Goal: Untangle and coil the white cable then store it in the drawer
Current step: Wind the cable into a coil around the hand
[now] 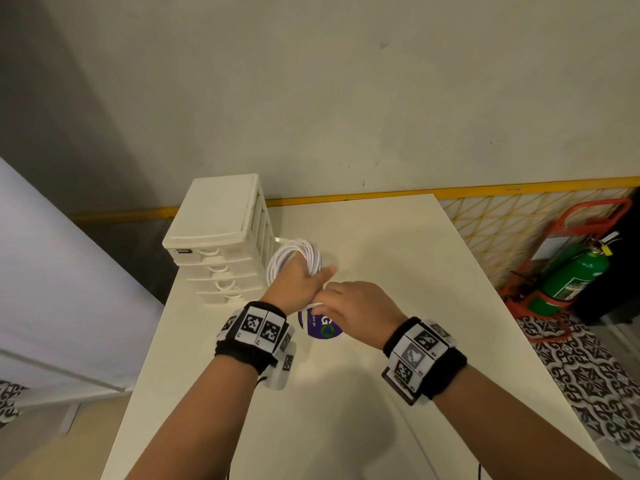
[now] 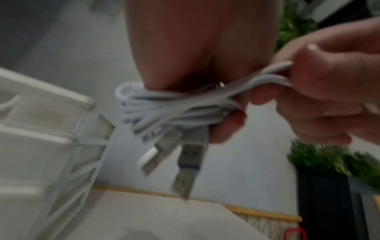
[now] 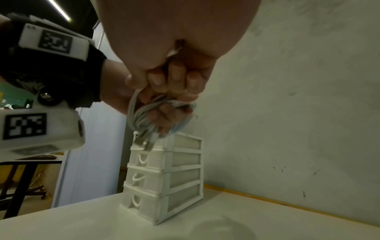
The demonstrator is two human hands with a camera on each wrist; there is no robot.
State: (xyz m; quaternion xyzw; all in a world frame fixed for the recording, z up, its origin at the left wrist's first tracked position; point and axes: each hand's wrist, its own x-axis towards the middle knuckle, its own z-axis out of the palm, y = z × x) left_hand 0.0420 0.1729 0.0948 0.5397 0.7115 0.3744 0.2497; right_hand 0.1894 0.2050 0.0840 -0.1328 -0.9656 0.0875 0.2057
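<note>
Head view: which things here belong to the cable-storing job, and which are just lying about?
Part of the job:
white cable, coiled, gripped by the left hand
right hand, pinching a strand
drawer unit, all drawers closed

Just lying about:
purple round sticker on the table
green fire extinguisher on the floor

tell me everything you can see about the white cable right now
The white cable is wound into a round coil of several loops, thin and smooth, plastic-looking. The left hand grips the bundle in the air beside the drawer unit, clear of the table. The right hand pinches a strand. Two USB plugs hang below the coil.
</note>
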